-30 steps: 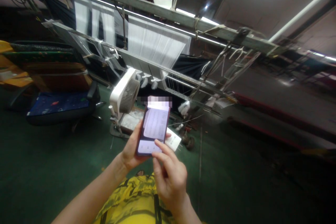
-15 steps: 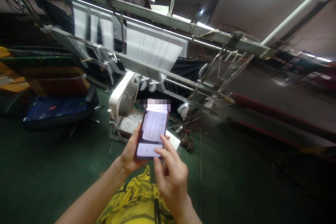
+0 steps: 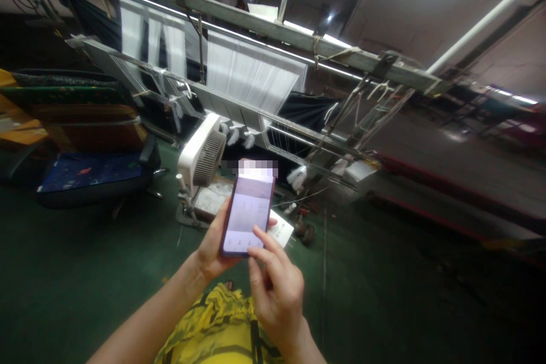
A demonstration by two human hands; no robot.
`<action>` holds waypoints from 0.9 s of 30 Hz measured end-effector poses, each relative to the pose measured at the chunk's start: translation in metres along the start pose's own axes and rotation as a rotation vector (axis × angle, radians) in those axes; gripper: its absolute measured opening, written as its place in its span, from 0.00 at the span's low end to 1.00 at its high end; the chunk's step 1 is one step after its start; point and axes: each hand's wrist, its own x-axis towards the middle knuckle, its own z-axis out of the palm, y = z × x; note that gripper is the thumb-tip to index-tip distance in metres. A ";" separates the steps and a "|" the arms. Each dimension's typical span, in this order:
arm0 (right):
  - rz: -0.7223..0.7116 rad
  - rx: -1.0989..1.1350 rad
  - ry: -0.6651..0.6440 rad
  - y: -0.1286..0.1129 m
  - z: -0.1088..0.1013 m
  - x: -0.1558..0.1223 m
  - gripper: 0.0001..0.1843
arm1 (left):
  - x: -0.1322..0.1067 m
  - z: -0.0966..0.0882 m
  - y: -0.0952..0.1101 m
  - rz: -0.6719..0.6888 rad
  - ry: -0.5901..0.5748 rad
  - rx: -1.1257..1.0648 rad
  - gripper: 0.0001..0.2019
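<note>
A smartphone [image 3: 248,210] with a lit screen is held upright in front of me, tilted slightly to the right. My left hand [image 3: 213,247] is closed around its left side and back. Over the lower right of the screen reaches my right hand [image 3: 279,287], index and middle fingers stretched out and the thumb apart. Its fingertips are at the glass, though I cannot tell whether they press it. The screen shows a pale page with a row of small icons along the bottom; its top is pixelated.
A white fan [image 3: 202,151] stands on the green floor [image 3: 128,273] beyond the phone. Behind it runs a frame with white threads [image 3: 251,71] hanging from a long bar [image 3: 256,25]. An office chair [image 3: 94,173] with a blue seat stands left. White paper [image 3: 280,228] shows behind the phone.
The page on the phone screen has changed to a flatter, greyer layout. My right index finger has moved a little left and down across the screen.
</note>
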 end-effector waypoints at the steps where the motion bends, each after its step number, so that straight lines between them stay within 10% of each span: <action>1: 0.002 -0.007 0.006 0.000 0.000 -0.001 0.11 | 0.000 0.000 0.000 -0.002 -0.004 -0.001 0.27; 7: 0.064 -0.067 0.044 -0.002 0.004 -0.002 0.11 | -0.001 0.002 -0.001 -0.009 -0.010 -0.005 0.28; 14: -0.051 -0.021 -0.210 -0.008 0.001 0.003 0.12 | -0.003 0.002 -0.002 -0.097 -0.059 0.057 0.35; 27: 0.069 -0.040 -0.016 -0.002 0.005 -0.001 0.11 | -0.001 0.001 -0.002 -0.013 0.020 -0.033 0.29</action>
